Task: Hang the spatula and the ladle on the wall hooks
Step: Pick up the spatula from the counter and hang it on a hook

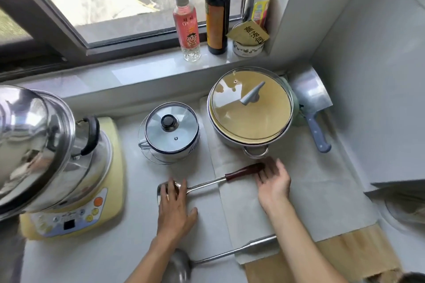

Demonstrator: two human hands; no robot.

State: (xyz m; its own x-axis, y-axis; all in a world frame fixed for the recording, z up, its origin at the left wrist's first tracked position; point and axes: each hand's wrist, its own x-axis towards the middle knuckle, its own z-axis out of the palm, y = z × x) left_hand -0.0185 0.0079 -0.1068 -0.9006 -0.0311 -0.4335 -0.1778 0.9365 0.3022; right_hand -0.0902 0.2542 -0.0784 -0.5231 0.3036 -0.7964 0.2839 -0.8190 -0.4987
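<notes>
Hands lay on the spatula (207,182), which rested flat on the white surface (138,248) in front of the two lidded pots: the left hand (176,207) pressed its spread fingers over the metal blade, and the right hand (273,179) lay with its grip loose and fingers extended on the dark red handle end. Nearer the front edge lay the ladle (220,255), untouched, its handle running under the right forearm.

Bright daylight from window (96,2), soft shadows, wide-angle warping, edges blurred
</notes>
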